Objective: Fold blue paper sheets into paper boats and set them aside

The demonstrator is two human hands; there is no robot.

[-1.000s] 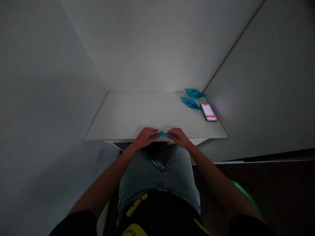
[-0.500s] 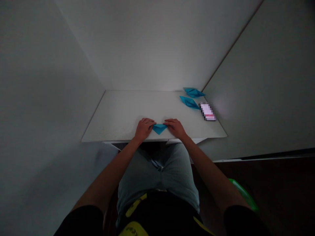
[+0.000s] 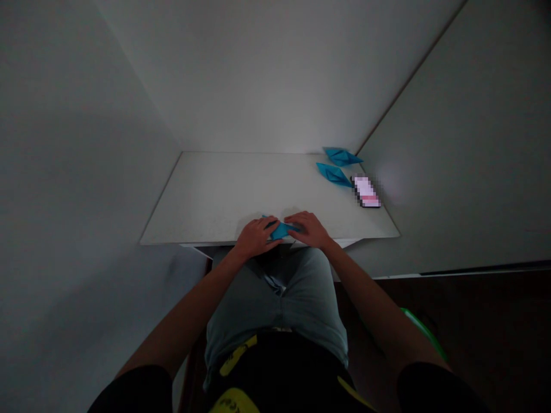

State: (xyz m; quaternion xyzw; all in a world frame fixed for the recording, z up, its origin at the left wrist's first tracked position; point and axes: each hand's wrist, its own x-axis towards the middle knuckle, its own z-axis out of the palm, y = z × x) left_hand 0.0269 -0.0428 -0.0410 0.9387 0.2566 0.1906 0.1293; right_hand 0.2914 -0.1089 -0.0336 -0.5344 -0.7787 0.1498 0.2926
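Observation:
A piece of folded blue paper (image 3: 280, 231) lies at the front edge of the white table, between my two hands. My left hand (image 3: 258, 236) covers its left part, with thumb and fingers closed on it; a blue tip shows beyond the fingers. On the other side, my right hand (image 3: 309, 228) grips the right part between thumb and fingers. The paper's underside and some of its folds are hidden by the hands.
Two folded blue paper boats (image 3: 334, 174) (image 3: 343, 156) sit at the back right of the white table (image 3: 206, 195). Beside them lies a phone (image 3: 367, 192) with a lit, blurred screen. Walls close in the table at the back and sides. Something green (image 3: 424, 330) is on the floor at right.
My left hand has moved right and over the paper, covering more of it. The paper has turned from a downward-pointing triangle to a slanted, longer shape. My view has shifted slightly.

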